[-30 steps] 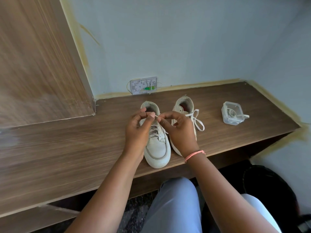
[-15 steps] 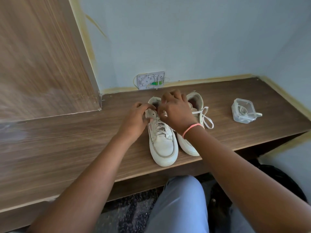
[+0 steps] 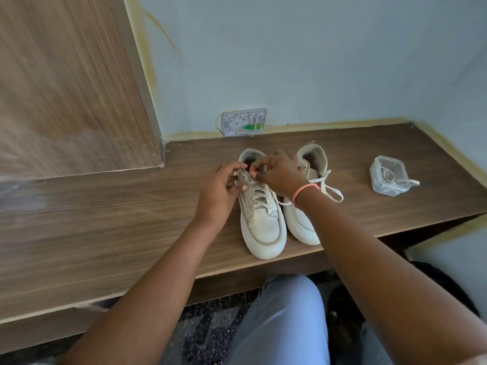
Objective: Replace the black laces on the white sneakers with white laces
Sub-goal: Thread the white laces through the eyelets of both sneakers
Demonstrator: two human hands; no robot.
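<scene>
Head cam: both hands have slid up from mid-lacing to the collar of the left white leather sneaker [image 3: 263,222] on the brown wooden shelf [image 3: 105,233]. Right hand [image 3: 279,175] pinches its white lace [image 3: 257,192], left hand [image 3: 218,191] grips the eyelet edge, so probably the last eyelets

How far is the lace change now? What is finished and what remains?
Done: the right sneaker has a white lace tied in a bow. In hand: the left hand and right hand work the white lace at the top eyelets of the left sneaker. Left: tying it.
</scene>
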